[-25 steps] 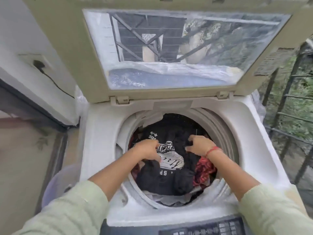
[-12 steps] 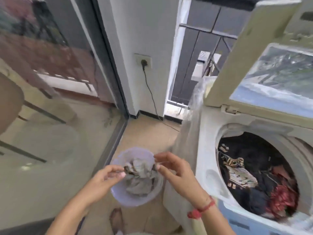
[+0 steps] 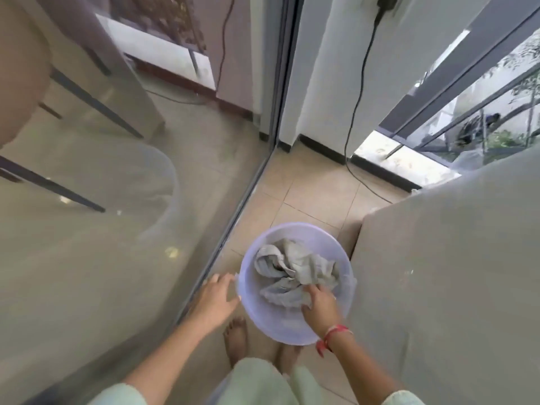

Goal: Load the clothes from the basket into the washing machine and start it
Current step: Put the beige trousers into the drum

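Below, both forearms reach down from pale green sleeves toward a round lilac plastic basket (image 3: 263,314) standing on the beige tiled floor (image 3: 315,194). The right hand (image 3: 320,306) is inside the basket, palm down, its fingers closed on the near edge of a crumpled grey garment (image 3: 295,268); a red thread bracelet (image 3: 333,336) circles that wrist. The left hand (image 3: 214,298) is outside the basket at its left rim, fingers spread and slightly curled, fingertips at or just beside the rim; whether they press on it cannot be told, and the hand holds nothing.

The basket is a shallow, smooth-walled, translucent bowl shape with a rounded lip. The garment is soft, matte woven cloth, bunched into folds with a seamed or hemmed edge showing along its upper left; it lies in the upper and middle part of the basket, leaving bare plastic toward the near wall.

Just to the right of the basket rises the flat, pale grey side of the washing machine (image 3: 438,273), wrapped in a thin cloudy film. To the left runs a glass sliding door (image 3: 117,229) in a dark metal frame, with reflections on it. A black power cord (image 3: 355,112) hangs down the white wall and trails over the tiles. Two bare feet (image 3: 235,340) stand just behind the basket.
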The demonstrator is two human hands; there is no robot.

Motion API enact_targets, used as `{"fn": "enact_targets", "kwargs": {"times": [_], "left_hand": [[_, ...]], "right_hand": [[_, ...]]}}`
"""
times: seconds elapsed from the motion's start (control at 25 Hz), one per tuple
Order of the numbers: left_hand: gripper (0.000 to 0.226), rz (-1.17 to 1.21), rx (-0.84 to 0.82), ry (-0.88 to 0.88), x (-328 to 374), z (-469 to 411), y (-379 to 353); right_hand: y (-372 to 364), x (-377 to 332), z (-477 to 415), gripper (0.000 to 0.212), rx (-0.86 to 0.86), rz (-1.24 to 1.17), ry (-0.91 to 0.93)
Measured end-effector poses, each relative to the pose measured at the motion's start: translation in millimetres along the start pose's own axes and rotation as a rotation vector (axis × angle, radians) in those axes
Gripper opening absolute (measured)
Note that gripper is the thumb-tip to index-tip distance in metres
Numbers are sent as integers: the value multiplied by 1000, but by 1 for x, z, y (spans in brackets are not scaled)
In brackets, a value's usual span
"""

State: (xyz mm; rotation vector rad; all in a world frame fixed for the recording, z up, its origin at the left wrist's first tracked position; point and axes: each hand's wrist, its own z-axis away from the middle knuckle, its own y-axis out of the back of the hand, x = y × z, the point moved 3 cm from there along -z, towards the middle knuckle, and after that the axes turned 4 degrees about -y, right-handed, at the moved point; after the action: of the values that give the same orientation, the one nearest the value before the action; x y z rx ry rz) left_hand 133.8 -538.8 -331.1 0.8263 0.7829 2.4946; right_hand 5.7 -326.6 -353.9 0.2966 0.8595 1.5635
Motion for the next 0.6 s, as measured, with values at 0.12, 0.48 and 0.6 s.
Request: {"fn": "enact_targets", "kwargs": {"times": [0.12,0.48,0.6], "left_hand": [[46,-42,90,-134,-18,-71,-44],[51,37,407,-352,-66,-100,-142],[59,98,373,-235,-54,-78,-135]], "right_hand": [[-58,-2,-81,51,30,232,156],[-135,7,-221,17,290,94,106],[-100,17,-159,15,214,-337,70]]}}
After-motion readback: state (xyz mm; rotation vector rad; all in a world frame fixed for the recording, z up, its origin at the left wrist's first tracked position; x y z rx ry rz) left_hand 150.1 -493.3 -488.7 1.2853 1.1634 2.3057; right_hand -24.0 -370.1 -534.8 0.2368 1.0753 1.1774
